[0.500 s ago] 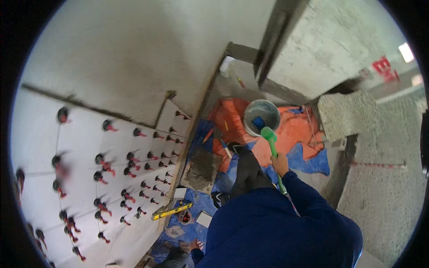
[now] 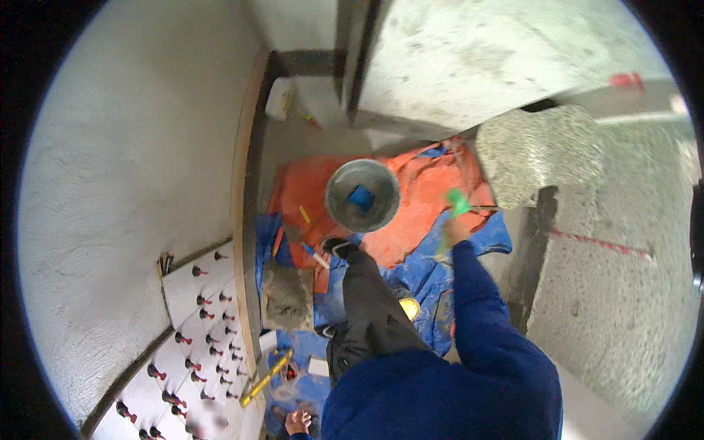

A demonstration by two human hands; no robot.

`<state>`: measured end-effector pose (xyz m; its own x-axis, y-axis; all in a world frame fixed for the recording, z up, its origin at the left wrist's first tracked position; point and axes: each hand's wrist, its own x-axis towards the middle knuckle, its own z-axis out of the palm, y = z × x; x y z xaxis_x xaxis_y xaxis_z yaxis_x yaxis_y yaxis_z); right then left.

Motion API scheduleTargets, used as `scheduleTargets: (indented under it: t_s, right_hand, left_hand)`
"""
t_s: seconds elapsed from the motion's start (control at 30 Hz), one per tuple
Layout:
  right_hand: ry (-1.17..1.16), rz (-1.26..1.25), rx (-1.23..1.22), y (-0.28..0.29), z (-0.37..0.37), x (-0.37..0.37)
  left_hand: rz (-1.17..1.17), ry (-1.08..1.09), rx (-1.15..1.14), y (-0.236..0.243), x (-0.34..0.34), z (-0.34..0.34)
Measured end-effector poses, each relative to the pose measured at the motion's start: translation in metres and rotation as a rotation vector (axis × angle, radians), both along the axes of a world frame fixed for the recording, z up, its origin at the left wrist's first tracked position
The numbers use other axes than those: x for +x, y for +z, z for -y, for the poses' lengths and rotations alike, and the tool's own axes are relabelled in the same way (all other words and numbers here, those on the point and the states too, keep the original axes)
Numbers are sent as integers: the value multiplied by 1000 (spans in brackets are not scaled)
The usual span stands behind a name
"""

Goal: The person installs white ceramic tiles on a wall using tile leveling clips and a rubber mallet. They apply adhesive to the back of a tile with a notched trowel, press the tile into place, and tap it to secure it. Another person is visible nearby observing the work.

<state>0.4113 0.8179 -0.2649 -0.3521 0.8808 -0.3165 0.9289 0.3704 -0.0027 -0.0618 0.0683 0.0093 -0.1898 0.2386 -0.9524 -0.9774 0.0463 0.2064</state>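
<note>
My right hand point(image 2: 457, 233) is wrapped round a green long-handled tool with a rounded head point(image 2: 457, 202), smeared by motion, so its exact kind is unclear. It is over the tarps, to the right of a grey bucket point(image 2: 387, 198). A blue object point(image 2: 361, 198) lies inside the bucket, which stands on an orange tarp point(image 2: 422, 213). At the lower left, my left hand point(image 2: 297, 422) hangs low with fingers apart and nothing in it. A yellow spirit level point(image 2: 267, 378) lies near that hand, beside the tiled wall point(image 2: 139, 389).
Red-and-black levelling clips point(image 2: 183, 337) stick out of the tiles. A blue tarp point(image 2: 411, 282) covers floor by my legs, with a mortar-covered board point(image 2: 287, 297) on the left. A rough slab point(image 2: 539, 158) stands at the right. A white container point(image 2: 279, 99) is in the far corner.
My view has turned, so the tiled wall sits lower left and the bucket further left. The green tool has moved away from the bucket's edge to its right.
</note>
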Motion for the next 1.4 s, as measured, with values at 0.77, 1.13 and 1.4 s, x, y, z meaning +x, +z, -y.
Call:
scheduleTargets:
  t_s: [0.77, 1.13, 1.4]
  right_hand:
    - [107, 902, 6, -58, -83, 160]
    - [155, -598, -1068, -17, 321, -339]
    - [383, -264, -986, -93, 401, -312]
  left_hand:
    - [-471, -780, -703, -95, 51, -142]
    - [-589, -646, -798, -244, 118, -13]
    - [-950, -1144, -760, -374, 43, 60]
